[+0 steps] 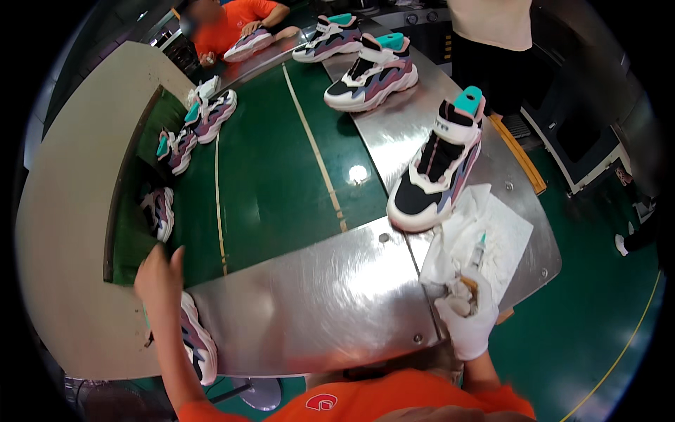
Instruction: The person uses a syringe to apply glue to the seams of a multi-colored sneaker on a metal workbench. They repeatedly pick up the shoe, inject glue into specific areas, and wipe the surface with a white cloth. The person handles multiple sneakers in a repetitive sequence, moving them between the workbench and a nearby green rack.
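My bare left hand (159,276) is raised at the left end of the metal table, blurred, with thumb and fingers apart and nothing visible between them. Below it, partly behind my forearm, a purple, black and white sneaker (199,341) lies at the table's edge. My right hand (470,313), in a white glove, rests on a crumpled white cloth (512,228), its fingers curled round something pale and brownish that I cannot make out. Just beyond those fingers a clear syringe (478,252) with a green tip lies on the cloth. A sneaker (439,169) with a turquoise insert stands beyond the cloth.
A green conveyor belt (271,176) runs away from me, several sneakers along its left side, including one (160,213) near the dark opening. Two more sneakers (373,74) stand at its far right. Across the belt a person in orange (235,28) holds a shoe. Another person (492,24) stands right.
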A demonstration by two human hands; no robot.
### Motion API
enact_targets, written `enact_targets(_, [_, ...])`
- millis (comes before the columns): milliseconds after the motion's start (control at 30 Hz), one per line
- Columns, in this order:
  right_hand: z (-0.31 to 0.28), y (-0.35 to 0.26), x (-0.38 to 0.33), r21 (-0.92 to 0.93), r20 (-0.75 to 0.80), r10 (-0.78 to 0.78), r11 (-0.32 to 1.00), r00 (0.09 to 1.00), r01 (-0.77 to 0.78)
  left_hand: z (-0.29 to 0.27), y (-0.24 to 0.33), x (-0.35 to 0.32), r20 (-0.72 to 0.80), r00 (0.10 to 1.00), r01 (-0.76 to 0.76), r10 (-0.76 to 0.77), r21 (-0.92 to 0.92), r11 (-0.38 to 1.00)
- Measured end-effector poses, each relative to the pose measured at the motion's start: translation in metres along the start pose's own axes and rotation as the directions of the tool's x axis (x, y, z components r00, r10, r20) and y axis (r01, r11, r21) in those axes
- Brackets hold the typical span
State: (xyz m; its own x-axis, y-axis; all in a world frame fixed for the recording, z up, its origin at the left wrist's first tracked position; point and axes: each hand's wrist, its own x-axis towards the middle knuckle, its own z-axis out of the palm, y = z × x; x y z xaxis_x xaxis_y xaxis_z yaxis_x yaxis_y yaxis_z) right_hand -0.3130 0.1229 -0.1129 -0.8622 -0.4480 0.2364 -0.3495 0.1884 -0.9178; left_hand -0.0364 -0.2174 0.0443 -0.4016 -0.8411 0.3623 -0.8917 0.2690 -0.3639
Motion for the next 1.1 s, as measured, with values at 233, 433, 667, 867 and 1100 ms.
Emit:
enact_targets(233, [-0.002, -0.002, 0.001, 0.044, 0.076, -0.004, 0.999, 0.997, 0.000, 0.103, 0.231, 0.240, 0.539, 0.752, 0.472, 0.379, -0.842, 0.261])
enact_targets(433, [-0.007, 0.005, -0.003, 0.012, 0.041, 0.097, 0.995, 0.994, -0.097, 0.125, 0.363, 0.243, 0.332, 0.694, 0.635, 0.639, -0.701, -0.325])
enact_targets(667, [-0.005, -0.016, 0.010, -0.081, -0.022, -0.106, 0.991, 0.994, 0.104, 0.092, 0.272, 0.138, 0.359, 0.752, 0.641, 0.553, -0.597, -0.483])
enact_targets(867, [0.004, -0.010, 0.007, -0.052, -0.009, -0.145, 0.988, 0.989, 0.144, 0.040, 0.067, -0.077, 0.513, 0.761, 0.639, 0.398, -0.697, -0.326])
enact_targets(1100, [0.007, 0.006, 0.000, -0.065, -0.065, -0.284, 0.958, 0.957, 0.280, -0.011, 0.099, -0.224, 0.594, 0.654, 0.721, 0.469, -0.301, -0.624])
